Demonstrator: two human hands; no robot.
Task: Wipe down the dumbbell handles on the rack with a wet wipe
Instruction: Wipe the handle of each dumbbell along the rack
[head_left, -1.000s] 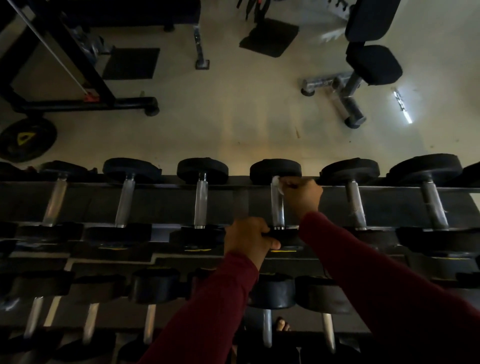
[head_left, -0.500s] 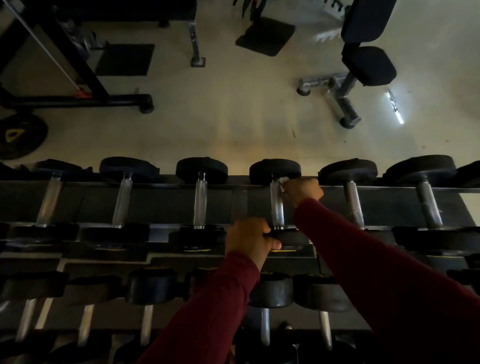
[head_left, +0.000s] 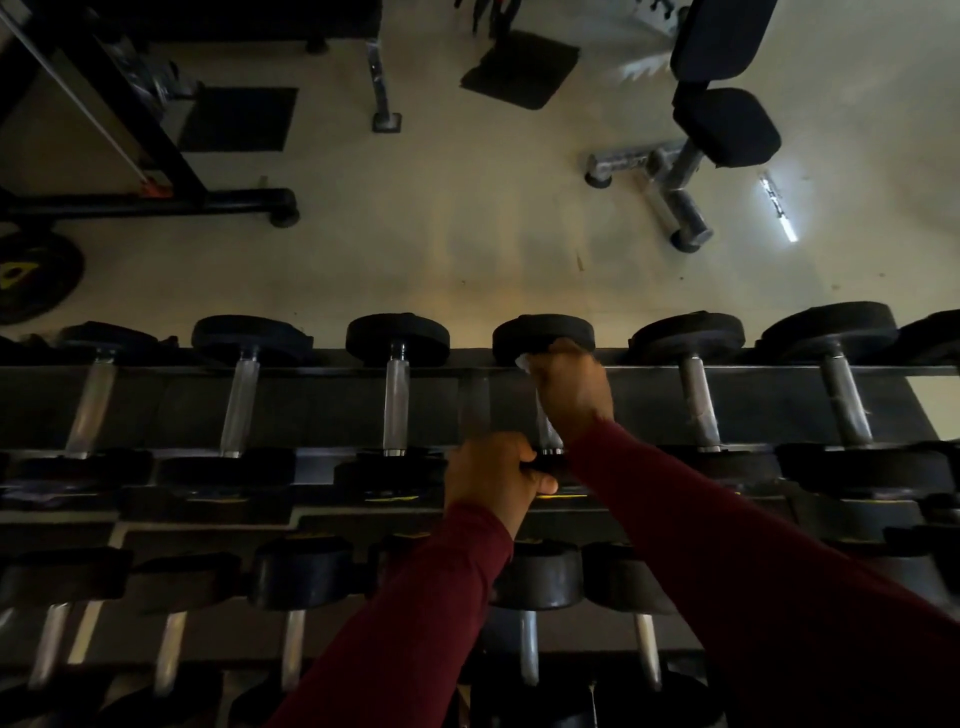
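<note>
The right hand (head_left: 569, 387), curled around the wet wipe (head_left: 522, 360) on the dumbbell handle (head_left: 548, 434), has moved to the handle's far end. The left hand (head_left: 493, 475) still grips the near weight head (head_left: 545, 465) on the rack (head_left: 311, 395).

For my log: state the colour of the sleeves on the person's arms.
Dark red, maroon sleeves; the head view, the only one, shows them.

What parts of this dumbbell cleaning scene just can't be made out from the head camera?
- Wet wipe: only a pale corner shows; the right hand covers the rest.
- Handle being wiped: its upper stretch is hidden under that hand.
- Near head of that dumbbell: hidden by the gripping left hand and by darkness.
- Lower-row dumbbells: partly hidden behind the sleeves, dim.
- Weight plate: cut off by the left edge.
</note>
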